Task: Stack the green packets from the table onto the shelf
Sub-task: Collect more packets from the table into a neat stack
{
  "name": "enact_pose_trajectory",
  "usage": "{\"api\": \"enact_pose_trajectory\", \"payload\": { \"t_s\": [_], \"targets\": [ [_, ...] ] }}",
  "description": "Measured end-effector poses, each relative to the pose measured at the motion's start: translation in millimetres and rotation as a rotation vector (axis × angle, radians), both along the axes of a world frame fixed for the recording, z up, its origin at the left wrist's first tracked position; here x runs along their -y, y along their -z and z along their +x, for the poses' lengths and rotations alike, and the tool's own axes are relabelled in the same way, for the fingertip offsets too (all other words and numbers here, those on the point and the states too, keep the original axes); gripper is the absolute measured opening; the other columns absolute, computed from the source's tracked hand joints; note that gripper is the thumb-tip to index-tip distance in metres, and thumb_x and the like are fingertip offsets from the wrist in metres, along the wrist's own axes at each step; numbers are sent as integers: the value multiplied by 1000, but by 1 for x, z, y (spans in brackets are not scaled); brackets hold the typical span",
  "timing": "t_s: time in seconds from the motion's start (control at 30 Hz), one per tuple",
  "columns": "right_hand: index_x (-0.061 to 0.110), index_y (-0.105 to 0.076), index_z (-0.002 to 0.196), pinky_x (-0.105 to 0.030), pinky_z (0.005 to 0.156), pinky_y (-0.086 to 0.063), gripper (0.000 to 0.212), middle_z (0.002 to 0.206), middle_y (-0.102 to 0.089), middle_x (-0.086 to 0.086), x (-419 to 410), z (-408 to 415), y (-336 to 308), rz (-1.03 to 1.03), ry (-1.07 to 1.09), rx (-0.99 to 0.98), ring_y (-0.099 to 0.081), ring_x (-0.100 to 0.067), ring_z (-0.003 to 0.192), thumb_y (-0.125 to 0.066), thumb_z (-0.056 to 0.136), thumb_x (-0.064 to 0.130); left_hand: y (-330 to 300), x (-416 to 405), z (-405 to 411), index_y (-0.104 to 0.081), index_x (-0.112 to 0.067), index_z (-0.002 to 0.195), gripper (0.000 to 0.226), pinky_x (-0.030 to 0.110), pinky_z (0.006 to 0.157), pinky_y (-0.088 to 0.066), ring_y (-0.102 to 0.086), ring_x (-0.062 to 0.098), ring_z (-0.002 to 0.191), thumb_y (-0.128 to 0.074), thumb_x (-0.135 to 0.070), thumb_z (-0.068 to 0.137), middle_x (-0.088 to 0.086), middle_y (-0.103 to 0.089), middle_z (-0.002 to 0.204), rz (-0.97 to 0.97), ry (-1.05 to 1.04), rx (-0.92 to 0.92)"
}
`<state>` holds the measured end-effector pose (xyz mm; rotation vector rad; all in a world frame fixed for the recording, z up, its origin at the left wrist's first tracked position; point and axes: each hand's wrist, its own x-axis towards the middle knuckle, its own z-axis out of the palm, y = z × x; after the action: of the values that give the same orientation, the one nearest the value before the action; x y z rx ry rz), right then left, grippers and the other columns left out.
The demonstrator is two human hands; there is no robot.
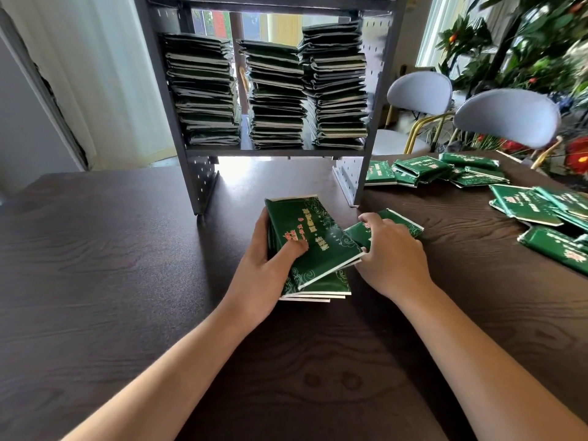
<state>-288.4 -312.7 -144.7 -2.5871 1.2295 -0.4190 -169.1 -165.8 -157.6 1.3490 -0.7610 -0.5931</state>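
Observation:
My left hand [269, 262] grips a small pile of green packets [313, 240] just above the dark table [111, 249], thumb pressed on the top packet. My right hand [386, 249] lies over another green packet [402, 222] to the right of the pile, fingers curled over its near edge. Several loose green packets [423, 168] lie scattered on the table's right side, more of these scattered packets [541, 208] near the right edge. The grey metal shelf [273, 151] stands on the table behind my hands and holds three tall stacks of packets [276, 93].
Two grey chairs [506, 116] stand behind the table at the right, with leafy plants [525, 43] beyond them. A white curtain [79, 74] hangs at the left. The shelf's legs [203, 186] straddle a gap on the tabletop.

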Motion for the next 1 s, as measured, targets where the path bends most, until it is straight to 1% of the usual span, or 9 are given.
{"api": "enact_pose_trajectory", "payload": {
  "t_s": [0.1, 0.17, 0.3, 0.4, 0.5, 0.6, 0.77, 0.9, 1.0],
  "targets": [
    [24, -40, 149, -42, 97, -44, 61, 128, -59, -4, -5, -1, -3, -48, -25, -5, -50, -27, 124, -57, 91, 15, -1, -1, 0, -48, -26, 144, 51, 26, 87, -55, -72, 10, 103, -62, -12, 96, -8, -75, 111, 8, -9, 13],
    [23, -48, 144, -38, 94, -45, 55, 126, -62, -3, -6, -1, -3, -88, -51, 20, -51, -25, 121, -59, 91, 11, -2, -1, -1, -47, -28, 145, 54, 29, 91, -53, -72, 10, 104, -64, -17, 94, -8, -75, 113, 20, -15, 20],
    [21, -65, 128, -32, 89, -47, 41, 116, -69, -2, -2, 1, 1, -88, -45, 167, -57, -23, 113, -57, 91, 5, -2, -1, 0, -48, -30, 144, 50, 31, 92, -52, -72, 8, 104, -58, -9, 99, -11, -75, 112, 33, -22, 32],
    [24, -72, 112, -25, 77, -41, 34, 105, -73, 5, -2, 3, 0, -11, 9, 367, -64, -17, 100, -57, 90, 4, -2, -3, 1, -49, -32, 142, 51, 31, 93, -53, -72, 10, 104, -64, -14, 97, -11, -75, 113, 40, -5, 40],
    [25, -72, 102, -24, 78, -48, 33, 97, -71, 10, -3, 2, -5, 92, 48, 634, -64, -12, 90, -55, 88, 0, -6, -4, 0, -54, -33, 134, 46, 22, 80, -57, -74, 11, 99, -60, -6, 97, -8, -76, 109, 35, 50, 13],
    [25, -69, 96, -7, 79, -44, 37, 95, -67, 17, -6, -2, -12, 172, 6, 871, -62, 0, 91, -53, 86, -7, -7, -5, 0, -57, -33, 128, 42, 19, 78, -56, -74, 12, 98, -58, -4, 97, -7, -76, 109, 47, 71, 20],
    [21, -72, 87, -10, 73, -48, 41, 90, -71, 7, -17, -4, -17, 283, -139, 1126, -65, 2, 83, -55, 86, -16, -5, -5, 4, -55, -30, 136, 47, 24, 84, -57, -73, 13, 103, -65, -11, 94, -5, -75, 115, 53, 100, 29],
    [16, -72, 85, -10, 78, -45, 35, 88, -70, 7, -26, -4, -16, 225, -274, 1152, -64, 0, 86, -60, 85, -17, -3, -6, 7, -56, -27, 137, 50, 25, 83, -57, -73, 17, 104, -67, -15, 90, -1, -75, 115, 66, 108, 27],
    [15, -71, 85, -13, 79, -48, 38, 86, -70, 7, -29, -5, -14, 280, -362, 1141, -66, -5, 87, -58, 82, -21, -4, -5, 5, -58, -28, 135, 49, 26, 86, -56, -72, 17, 105, -65, -20, 87, -1, -75, 115, 74, 107, 24]
  ]
}}
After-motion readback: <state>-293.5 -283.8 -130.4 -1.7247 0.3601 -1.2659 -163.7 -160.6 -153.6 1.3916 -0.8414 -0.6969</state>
